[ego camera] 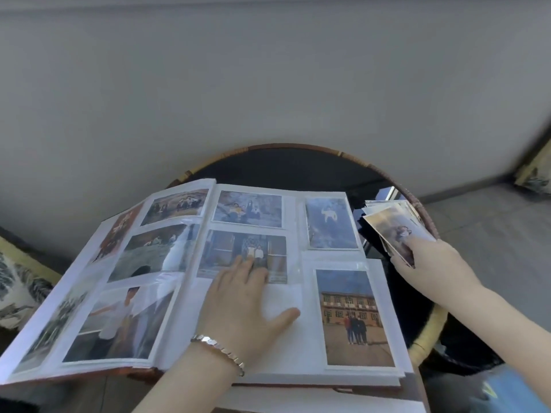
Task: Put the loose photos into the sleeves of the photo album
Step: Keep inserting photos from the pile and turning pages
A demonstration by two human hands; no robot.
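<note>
The round table (pixel 298 148) carries the open photo album (pixel 298 374). On the album's right page the left hand (pixel 244 305) lies spread flat, likely steadying the one empty sleeve (pixel 283 296) under it for loading; four photos already fill that page's other sleeves. Just right of the album, the right hand (pixel 432 263) grips one fanned stack of loose photos (pixel 390 225), thumb on top, probably picking the next

The scene is lit by soft, even daylight. White glare is thrown off the plastic sleeves of the album (pixel 308 260). Edges are bent by the wide lens, and fine detail is slightly blurred throughout.
</note>
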